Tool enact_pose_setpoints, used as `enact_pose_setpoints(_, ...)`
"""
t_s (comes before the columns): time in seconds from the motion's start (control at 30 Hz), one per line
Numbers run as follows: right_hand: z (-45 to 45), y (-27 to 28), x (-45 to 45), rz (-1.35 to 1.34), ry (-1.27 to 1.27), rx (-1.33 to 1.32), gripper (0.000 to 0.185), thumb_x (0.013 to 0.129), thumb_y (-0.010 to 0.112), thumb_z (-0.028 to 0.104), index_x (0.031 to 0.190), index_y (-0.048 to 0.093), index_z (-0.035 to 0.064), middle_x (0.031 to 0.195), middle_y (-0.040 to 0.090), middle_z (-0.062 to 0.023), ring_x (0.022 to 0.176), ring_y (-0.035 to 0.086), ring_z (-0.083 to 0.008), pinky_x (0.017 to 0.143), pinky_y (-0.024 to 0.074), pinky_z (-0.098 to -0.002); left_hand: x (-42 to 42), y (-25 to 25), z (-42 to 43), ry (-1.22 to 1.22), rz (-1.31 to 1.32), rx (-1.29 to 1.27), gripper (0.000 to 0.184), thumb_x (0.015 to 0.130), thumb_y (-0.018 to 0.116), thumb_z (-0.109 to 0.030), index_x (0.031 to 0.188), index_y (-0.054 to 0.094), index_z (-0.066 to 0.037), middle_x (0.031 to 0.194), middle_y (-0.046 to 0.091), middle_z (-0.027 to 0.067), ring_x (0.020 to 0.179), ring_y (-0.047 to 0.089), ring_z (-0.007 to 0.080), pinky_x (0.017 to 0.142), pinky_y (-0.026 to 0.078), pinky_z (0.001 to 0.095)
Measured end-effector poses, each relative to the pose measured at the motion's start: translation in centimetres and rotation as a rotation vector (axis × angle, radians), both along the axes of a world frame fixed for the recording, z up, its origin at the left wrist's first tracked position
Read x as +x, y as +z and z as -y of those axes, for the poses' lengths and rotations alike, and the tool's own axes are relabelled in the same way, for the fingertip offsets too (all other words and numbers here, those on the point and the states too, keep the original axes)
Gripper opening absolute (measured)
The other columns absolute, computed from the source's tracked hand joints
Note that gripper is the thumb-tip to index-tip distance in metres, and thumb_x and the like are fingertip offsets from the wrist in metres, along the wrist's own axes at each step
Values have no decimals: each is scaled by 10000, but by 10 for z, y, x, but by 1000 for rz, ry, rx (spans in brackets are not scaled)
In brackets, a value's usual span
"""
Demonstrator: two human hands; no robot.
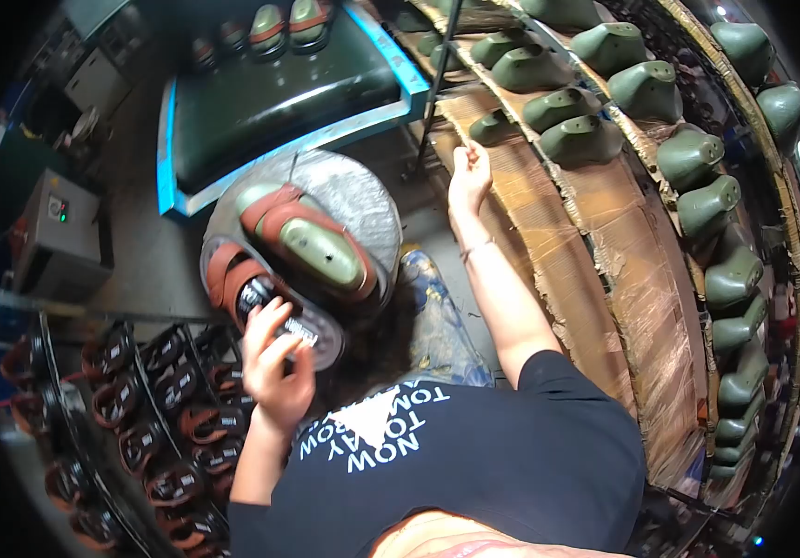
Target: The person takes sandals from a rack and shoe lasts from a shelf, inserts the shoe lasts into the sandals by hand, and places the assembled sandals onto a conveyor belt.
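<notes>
A brown-strapped sandal (230, 276) with a dark insole lies on a round grey stand (363, 191). My left hand (276, 363) is over its printed heel end, fingers loosely bent and apart; I cannot tell whether they touch the insole. Beside it on the stand is a second brown sandal (274, 206) with a green shoe last (321, 253) inside. My right hand (471, 181) reaches out to the cardboard-lined rack, fingers curled together near the shelf edge. Closest to it sits a small green last (490, 126); anything between those fingers is hidden.
Rows of green lasts (581, 139) stand on the cardboard shelves (595, 251) at right. Behind the stand is a blue-edged machine bed (288, 102) with two lasted sandals (270, 30). A rack of brown sandals (177, 386) fills the lower left. A grey control box (60, 232) stands farther left.
</notes>
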State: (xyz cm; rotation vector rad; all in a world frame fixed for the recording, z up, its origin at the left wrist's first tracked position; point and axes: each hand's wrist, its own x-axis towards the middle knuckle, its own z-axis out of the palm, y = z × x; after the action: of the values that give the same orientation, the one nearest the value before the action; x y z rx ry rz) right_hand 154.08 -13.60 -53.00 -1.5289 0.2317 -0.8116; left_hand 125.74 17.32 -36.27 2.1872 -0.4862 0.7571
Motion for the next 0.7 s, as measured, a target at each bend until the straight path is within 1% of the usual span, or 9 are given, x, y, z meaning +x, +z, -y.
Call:
enact_pose_setpoints(0.1, 68, -66, 85, -294, -432, -456, 807, 870, 804, 400, 1423, 434, -57, 1211, 662, -234, 1127, 640, -380, 1010, 495, -458, -16, 2, -21, 257, -17, -46, 235, 854, 629, 141, 1018, 576, -19, 1214, 655, 222, 1156, 650, 337, 1153, 383, 577)
enact_pose_setpoints(0.13, 74, -56, 96, -430, -377, -315, 892, 807, 842, 457, 1411, 429, -54, 1245, 636, -289, 1154, 619, -445, 1025, 476, -508, -20, 1, -29, 324, -41, -54, 233, 851, 623, 143, 1012, 573, -19, 1209, 652, 218, 1155, 649, 339, 1157, 379, 579)
enact_pose_setpoints(0.17, 80, -44, 111, -797, -407, -499, 896, 788, 845, 497, 1373, 446, -52, 1244, 633, -296, 1157, 623, -441, 1009, 491, -497, -19, -1, -36, 364, -35, -77, 208, 860, 613, 129, 1003, 570, -17, 1175, 663, 202, 1126, 657, 331, 1148, 393, 578)
enact_pose_setpoints(0.23, 102, -79, 154, -667, -390, -450, 825, 711, 892, 524, 1226, 576, -38, 1170, 683, -260, 1100, 662, -420, 935, 529, -514, -18, -5, -51, 421, -88, -103, 186, 870, 606, 111, 1002, 570, -14, 1115, 679, 186, 1079, 666, 320, 1142, 399, 579)
enact_pose_setpoints(0.33, 123, -135, 205, -535, -619, -438, 592, 680, 933, 358, 1038, 672, -33, 1025, 728, -241, 962, 704, -388, 840, 558, -503, -12, -11, -64, 471, -99, -92, 184, 873, 589, 111, 1007, 581, -16, 1026, 697, 161, 995, 684, 312, 1104, 439, 575)
enact_pose_setpoints(0.37, 119, -116, 198, -513, -432, -193, 714, 680, 892, 229, 1229, 557, -79, 1137, 663, -264, 1155, 615, -400, 1023, 499, -487, -13, -12, -67, 455, -123, -89, 191, 871, 584, 116, 1008, 585, -17, 1008, 700, 155, 977, 689, 312, 1090, 453, 573)
enact_pose_setpoints(0.5, 116, -61, 134, -170, -219, 558, 543, 741, 768, 77, 1223, 564, -71, 1145, 661, -232, 1041, 661, -348, 970, 543, -416, -4, -24, -82, 423, -84, -224, 193, 891, 562, 135, 1022, 603, -1, 1036, 695, 154, 982, 690, 266, 1045, 501, 481)
enact_pose_setpoints(0.57, 148, -69, 88, -127, 250, 1043, 580, 788, 719, 126, 1289, 527, -97, 1219, 634, -268, 1092, 645, -394, 963, 544, -452, 11, -32, -94, 388, -93, -330, 178, 958, 539, 139, 1051, 604, 2, 1106, 672, 126, 1025, 659, 214, 1006, 515, 378)
enact_pose_setpoints(0.7, 105, -10, -81, -69, 772, 1209, 810, 843, 638, 352, 1502, 387, -47, 1421, 517, -284, 1230, 546, -507, 991, 500, -542, 64, -41, -124, 390, -34, -479, 183, 976, 616, 48, 1156, 641, 28, 1204, 684, 115, 1114, 655, 184, 1009, 505, 315)
